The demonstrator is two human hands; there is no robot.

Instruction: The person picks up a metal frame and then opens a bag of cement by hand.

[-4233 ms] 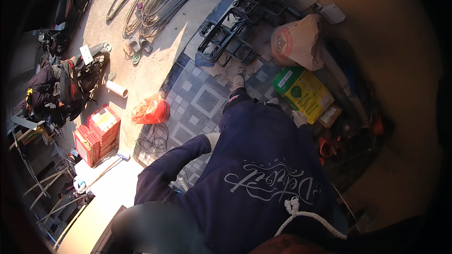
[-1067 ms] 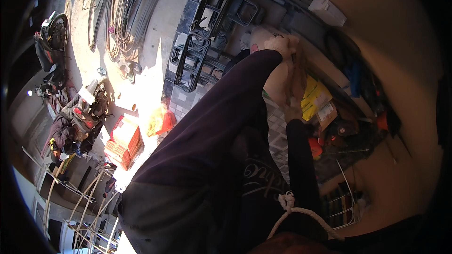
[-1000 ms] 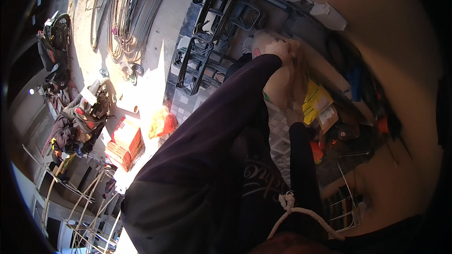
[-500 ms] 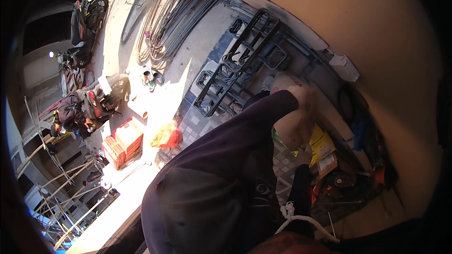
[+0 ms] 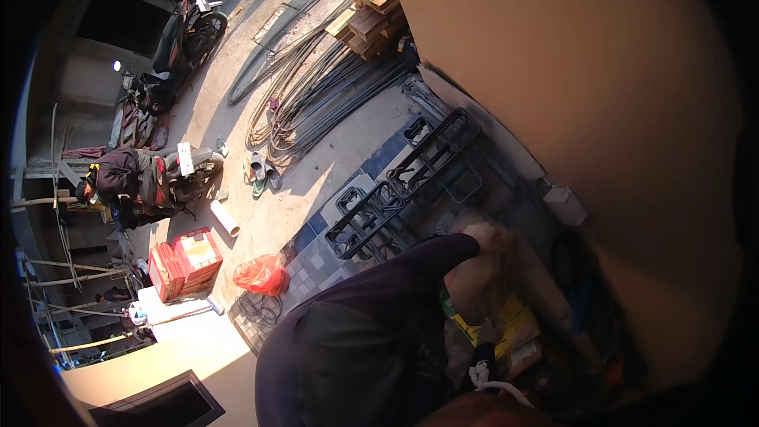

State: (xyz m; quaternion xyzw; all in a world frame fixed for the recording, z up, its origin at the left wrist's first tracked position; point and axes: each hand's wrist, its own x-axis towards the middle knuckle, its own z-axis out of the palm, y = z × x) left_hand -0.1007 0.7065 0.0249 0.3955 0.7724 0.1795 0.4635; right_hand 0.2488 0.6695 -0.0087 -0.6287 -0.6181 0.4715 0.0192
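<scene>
Wall [image 5: 569, 55] takes the right side; rack [image 5: 403, 182], black metal, stands on the floor up-left of the hands. Sack [image 5: 473, 289], brown paper, is up-right of the torso, ahead of the yellow-green pack [image 5: 518, 324] and partly over it in view. Its long axis looks to run hand to hand, roughly up-down in view — edges soft in shadow, so not certain. Left hand [image 5: 489, 236] is on the far end, looks clenched on the paper. Right hand [image 5: 491, 331] is at the near end, fingers against the sack — too blurred to tell if it grips. Neither hand is nearer; sack sits between both, touching each.
</scene>
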